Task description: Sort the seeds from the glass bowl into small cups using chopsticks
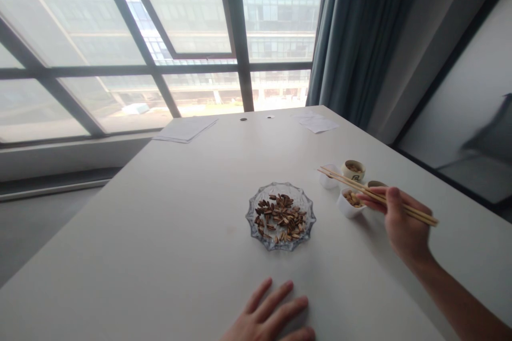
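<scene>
Right hand grips chopsticks; left hand open, empty. Many seeds left in glass dish (seemingly unfinished).

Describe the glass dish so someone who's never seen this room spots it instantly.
Find the large white table in front of the windows. On it, just beyond the left hand, sits the glass dish, holding brown, striped seeds. Unlike the small cups to its right, it is wide and see-through, with a rim of points all round.

left fingers: bare | right fingers: seemingly bare, slightly blurred | right forearm: bare, slim
</scene>
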Motion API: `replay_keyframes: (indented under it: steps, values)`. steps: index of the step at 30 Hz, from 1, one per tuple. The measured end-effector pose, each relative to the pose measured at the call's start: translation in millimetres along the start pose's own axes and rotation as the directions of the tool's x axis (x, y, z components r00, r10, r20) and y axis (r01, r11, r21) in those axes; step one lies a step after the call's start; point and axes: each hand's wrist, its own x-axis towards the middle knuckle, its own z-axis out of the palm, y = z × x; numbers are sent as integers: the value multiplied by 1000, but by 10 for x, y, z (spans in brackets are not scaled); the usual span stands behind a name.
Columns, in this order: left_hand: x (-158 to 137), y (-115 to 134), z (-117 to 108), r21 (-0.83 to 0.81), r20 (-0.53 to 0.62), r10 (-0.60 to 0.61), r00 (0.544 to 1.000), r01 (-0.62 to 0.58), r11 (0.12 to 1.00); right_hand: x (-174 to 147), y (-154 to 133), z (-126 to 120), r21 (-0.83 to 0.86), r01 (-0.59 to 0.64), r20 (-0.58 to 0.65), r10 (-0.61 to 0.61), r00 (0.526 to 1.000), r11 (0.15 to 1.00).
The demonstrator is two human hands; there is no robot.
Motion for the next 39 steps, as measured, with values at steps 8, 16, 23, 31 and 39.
replay_keyframes:
  steps: [8,16,23,31,39]
  values:
    - [6,7,-15,6,22,0,1000,0,1000,-332,-141,155,18,3,279,-8,960,1000]
    - [7,7,-14,12,23,0,1000,-1,1000,-551,-77,253,55,-68,500,32,865,996]
    - [20,5,-29,-3,29,-7,1000,7,1000,-639,-35,320,59,-86,534,41,844,995]
    - [23,8,-17,3,18,-3,1000,3,1000,-653,-37,310,-12,-105,445,99,890,994]
    - [19,13,-41,8,37,2,999,-2,1000,-453,-134,221,-14,-32,268,35,963,999]
